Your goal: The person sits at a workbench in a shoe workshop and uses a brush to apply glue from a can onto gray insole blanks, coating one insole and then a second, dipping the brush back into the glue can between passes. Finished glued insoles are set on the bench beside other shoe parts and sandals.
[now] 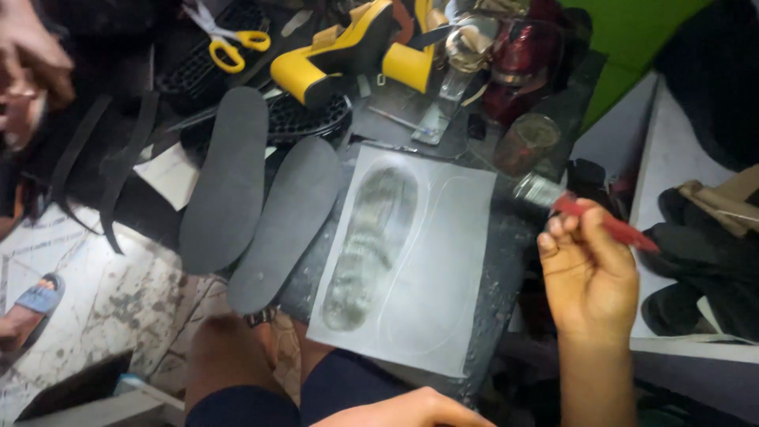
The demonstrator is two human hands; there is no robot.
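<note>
My right hand (587,273) grips a red-handled brush (601,221), its bristle end pointing up-left toward a glass jar (525,142). A pale grey sheet (458,269) lies on the dark work surface, with a sole-shaped patch of glue (371,245) on its left half and a faint sole outline on its right half. Two dark grey sole blanks (229,178) (286,221) lie side by side left of the sheet. My left hand (411,411) shows only partly at the bottom edge, near my knee; what it holds is hidden.
Yellow block-heel shoes (348,51), yellow-handled scissors (233,39), black straps (118,166) and dark red containers (526,51) crowd the back. Another person's hand (28,63) is top left, a sandalled foot (35,304) lower left. Black shoes and a bag sit on the right.
</note>
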